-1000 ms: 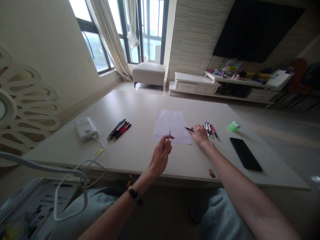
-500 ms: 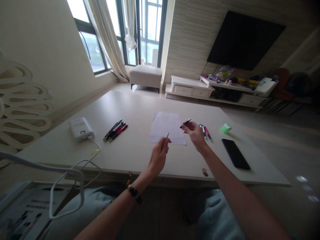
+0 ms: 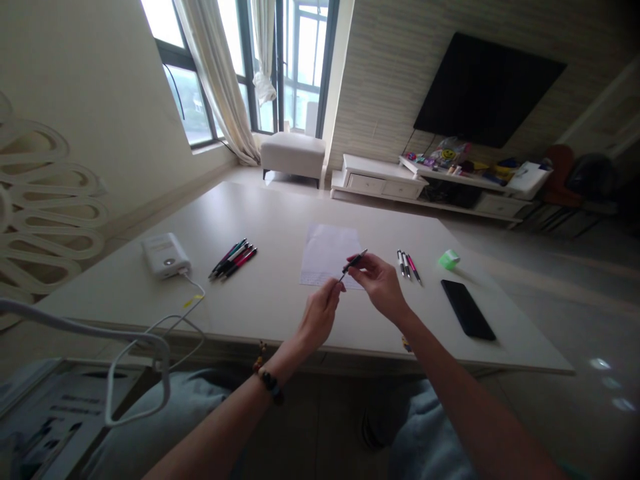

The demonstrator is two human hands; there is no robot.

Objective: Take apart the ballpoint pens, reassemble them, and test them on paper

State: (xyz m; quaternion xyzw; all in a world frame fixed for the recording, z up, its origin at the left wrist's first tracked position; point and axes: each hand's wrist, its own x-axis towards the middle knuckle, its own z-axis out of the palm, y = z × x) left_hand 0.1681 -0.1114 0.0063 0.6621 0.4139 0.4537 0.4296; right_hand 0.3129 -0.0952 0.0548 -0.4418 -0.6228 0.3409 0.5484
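My left hand (image 3: 321, 311) is closed on a thin dark stick that looks like a pen refill (image 3: 342, 277), its upper end pointing up and right. In my right hand (image 3: 379, 283) a dark pen barrel (image 3: 356, 259) is pinched between thumb and fingers, tilted with its lower end toward my left hand. The stick meets that lower end; whether it sits inside, I cannot tell. Both hands are over the near part of a white sheet of paper (image 3: 327, 243) with lines of writing along its near edge.
Several pens (image 3: 233, 259) lie in a bunch on the left of the white table (image 3: 265, 313). Three pens (image 3: 409, 266) lie right of my hands, near a green-and-white small object (image 3: 449, 259) and a black phone (image 3: 467, 309). A white power bank (image 3: 165, 255) with a cable stands far left.
My right hand has moved left and down with the pen barrel, bringing it to the thin stick in my left hand. The two pieces were apart before. The left hand has barely moved.
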